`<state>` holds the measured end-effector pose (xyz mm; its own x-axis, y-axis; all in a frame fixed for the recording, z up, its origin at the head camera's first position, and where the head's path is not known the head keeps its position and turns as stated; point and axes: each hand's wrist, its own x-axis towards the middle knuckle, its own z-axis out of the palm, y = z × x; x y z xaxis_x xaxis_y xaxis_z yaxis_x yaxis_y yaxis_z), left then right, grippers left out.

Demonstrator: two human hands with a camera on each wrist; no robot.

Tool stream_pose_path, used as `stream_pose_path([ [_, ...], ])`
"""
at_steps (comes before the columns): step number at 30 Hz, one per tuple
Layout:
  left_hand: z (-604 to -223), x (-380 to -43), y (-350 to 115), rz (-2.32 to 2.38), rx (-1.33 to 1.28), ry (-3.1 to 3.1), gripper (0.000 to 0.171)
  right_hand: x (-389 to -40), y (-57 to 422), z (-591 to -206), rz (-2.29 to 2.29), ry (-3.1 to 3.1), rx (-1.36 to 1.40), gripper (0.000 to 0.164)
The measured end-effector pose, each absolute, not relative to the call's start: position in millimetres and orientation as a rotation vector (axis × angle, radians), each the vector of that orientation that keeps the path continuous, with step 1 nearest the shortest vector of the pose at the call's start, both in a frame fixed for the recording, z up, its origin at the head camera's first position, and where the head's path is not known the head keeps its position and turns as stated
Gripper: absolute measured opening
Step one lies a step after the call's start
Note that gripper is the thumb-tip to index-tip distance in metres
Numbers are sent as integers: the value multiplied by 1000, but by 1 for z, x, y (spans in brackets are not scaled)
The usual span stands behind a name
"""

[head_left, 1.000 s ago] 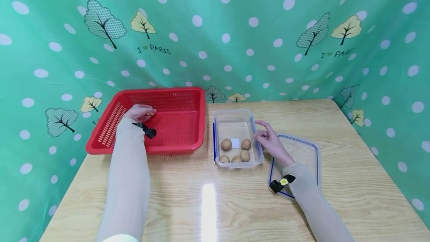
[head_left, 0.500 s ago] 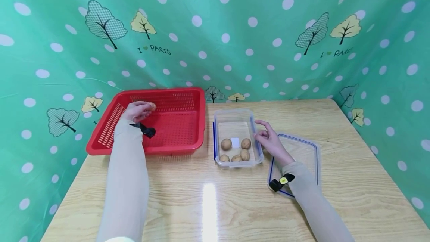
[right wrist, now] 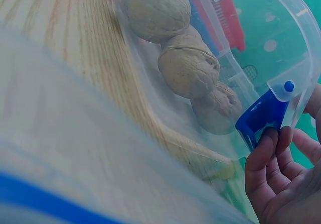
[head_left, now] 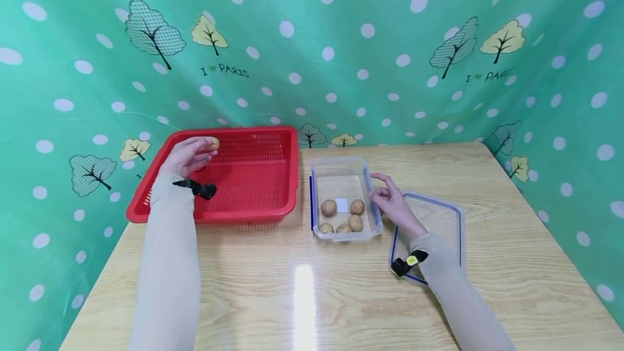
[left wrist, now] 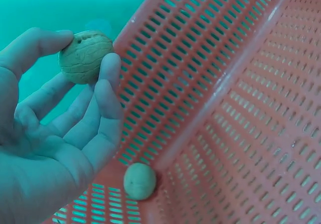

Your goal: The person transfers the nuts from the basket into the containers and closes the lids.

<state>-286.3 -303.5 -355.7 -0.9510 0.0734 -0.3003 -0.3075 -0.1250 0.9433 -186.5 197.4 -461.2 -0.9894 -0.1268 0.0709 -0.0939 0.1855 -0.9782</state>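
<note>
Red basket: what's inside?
One walnut lies in a corner; the left hand holds another walnut. In the head view, that hand and sleeve hide part of the basket.

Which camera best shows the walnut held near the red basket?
The left wrist view: the walnut is large there, its grooves clear. The head view shows it small, against the red basket. The right wrist view shows other walnuts but not this one.

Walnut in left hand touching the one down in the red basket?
Apart. Left wrist view: left hand pinches the held walnut clear of the lower walnut, red basket wall showing between.
</note>
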Motion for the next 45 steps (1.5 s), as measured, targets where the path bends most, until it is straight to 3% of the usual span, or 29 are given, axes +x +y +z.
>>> stream_pose_path([
  [10,-340,-290,-282,2199,-278,1912,35,-185,199,-464,-2029,2354,-200,52],
  [22,-337,-283,-254,2080,0,2045,37,-182,196,-458,-2016,2325,-186,52],
  [30,-333,-274,-235,2106,82,1997,26,-174,190,-433,-1954,2362,-199,51],
  [45,-341,-256,-209,1956,215,2052,23,-180,196,-441,-1965,2348,-214,52],
])
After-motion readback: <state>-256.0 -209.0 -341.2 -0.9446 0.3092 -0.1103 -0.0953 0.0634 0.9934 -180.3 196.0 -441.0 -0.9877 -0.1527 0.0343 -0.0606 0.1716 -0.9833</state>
